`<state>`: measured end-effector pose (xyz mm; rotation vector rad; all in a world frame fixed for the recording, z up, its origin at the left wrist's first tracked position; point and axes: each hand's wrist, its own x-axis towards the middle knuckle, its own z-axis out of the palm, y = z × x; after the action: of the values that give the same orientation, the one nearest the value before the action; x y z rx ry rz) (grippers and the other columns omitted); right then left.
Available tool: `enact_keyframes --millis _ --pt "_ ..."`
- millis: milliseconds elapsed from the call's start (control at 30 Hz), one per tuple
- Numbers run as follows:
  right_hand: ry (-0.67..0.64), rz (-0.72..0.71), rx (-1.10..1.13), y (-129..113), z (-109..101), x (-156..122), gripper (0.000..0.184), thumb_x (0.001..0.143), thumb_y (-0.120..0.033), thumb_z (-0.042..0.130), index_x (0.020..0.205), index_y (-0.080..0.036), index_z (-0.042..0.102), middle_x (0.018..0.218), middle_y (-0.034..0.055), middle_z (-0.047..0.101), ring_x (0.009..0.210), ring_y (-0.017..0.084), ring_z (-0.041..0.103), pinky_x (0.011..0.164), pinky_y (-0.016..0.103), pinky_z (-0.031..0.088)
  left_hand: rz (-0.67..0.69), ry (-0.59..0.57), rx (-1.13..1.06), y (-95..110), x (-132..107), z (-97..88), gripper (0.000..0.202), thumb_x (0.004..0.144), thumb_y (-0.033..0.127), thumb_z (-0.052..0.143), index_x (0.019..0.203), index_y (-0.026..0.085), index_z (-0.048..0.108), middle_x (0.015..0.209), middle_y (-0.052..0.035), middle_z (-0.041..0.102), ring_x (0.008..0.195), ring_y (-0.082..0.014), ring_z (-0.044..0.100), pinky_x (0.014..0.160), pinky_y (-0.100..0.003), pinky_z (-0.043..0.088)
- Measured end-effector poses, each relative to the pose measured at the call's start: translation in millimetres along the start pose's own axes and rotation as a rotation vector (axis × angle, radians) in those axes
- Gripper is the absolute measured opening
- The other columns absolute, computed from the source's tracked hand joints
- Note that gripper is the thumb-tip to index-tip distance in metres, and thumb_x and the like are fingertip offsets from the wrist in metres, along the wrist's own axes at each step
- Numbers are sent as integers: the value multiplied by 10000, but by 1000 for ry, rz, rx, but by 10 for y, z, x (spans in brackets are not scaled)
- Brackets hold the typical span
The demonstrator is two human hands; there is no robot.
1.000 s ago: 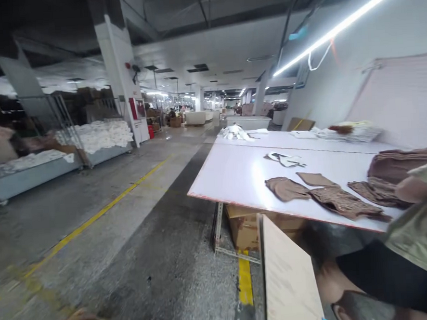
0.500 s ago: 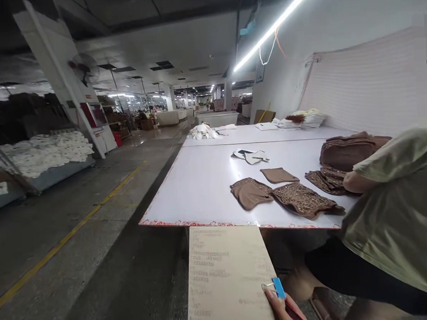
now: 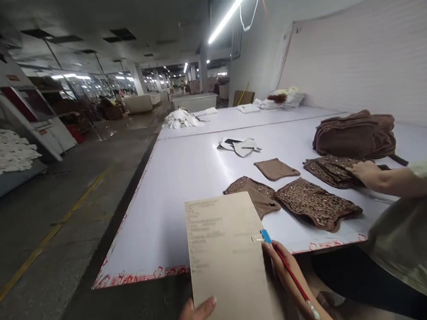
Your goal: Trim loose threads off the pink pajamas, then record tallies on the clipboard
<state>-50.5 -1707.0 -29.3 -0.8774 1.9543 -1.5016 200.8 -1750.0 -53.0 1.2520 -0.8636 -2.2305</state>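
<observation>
A tall beige printed sheet (image 3: 227, 260) stands upright in front of me, over the near edge of the white table (image 3: 196, 175). My left hand (image 3: 192, 318) grips the sheet's bottom edge, thumb on its face. My right hand (image 3: 287, 273) holds the sheet's right edge by a blue clip (image 3: 265, 236), with a red pen (image 3: 295, 283) lying along the fingers. Beyond lie leopard-print fabric pieces (image 3: 315, 202) and a plain brown piece (image 3: 275, 168).
A co-worker in a pale green top (image 3: 414, 244) leans in from the right, a hand (image 3: 364, 172) resting on a leopard-print stack. A folded brown pile (image 3: 356, 134) sits behind. White cut pieces (image 3: 239, 146) lie mid-table. An aisle with a yellow line (image 3: 55, 230) runs left.
My view swung right from the aisle toward the table and closer to it. The sheet rose into view, and my left hand came up to its bottom edge.
</observation>
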Motion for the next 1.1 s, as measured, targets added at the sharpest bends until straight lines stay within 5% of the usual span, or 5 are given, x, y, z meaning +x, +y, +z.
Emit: enact_keyframes --millis 333,733,933,1033,1100 --pt "200 137 -122 94 -190 815 446 643 -526 582 932 -193 648 907 63 694 940 269 599 851 346 454 -24 -378 69 675 1235 241 519 663 405 737 1049 79 619 983 -154 675 918 -273 632 851 -401 463" --pt "336 90 -92 226 -444 1412 423 709 -524 544 957 -186 601 989 55 626 976 249 537 934 365 356 56 -337 190 957 1558 840 616 619 486 740 1060 72 627 1069 -165 648 1007 -300 590 892 -407 447" --pt "417 53 18 174 -780 1631 376 705 -498 573 939 -204 597 971 43 621 980 239 533 911 310 366 130 -613 238 1075 1776 1110 827 626 750 529 1155 117 586 1148 -156 612 1092 -319 541 928 -433 417" --pt "424 73 64 210 -968 1634 358 691 -479 591 928 -211 603 961 40 635 983 244 549 892 297 395 127 -483 383 1091 2128 1276 927 719 808 151 1135 108 593 1111 -162 628 1067 -318 556 906 -463 418" --pt "442 100 79 255 -1080 1608 359 673 -474 597 921 -215 602 936 38 647 967 251 565 876 303 419 177 -370 498 1034 2369 1432 780 801 711 235 1149 103 579 1139 -154 616 1076 -318 545 920 -464 399"
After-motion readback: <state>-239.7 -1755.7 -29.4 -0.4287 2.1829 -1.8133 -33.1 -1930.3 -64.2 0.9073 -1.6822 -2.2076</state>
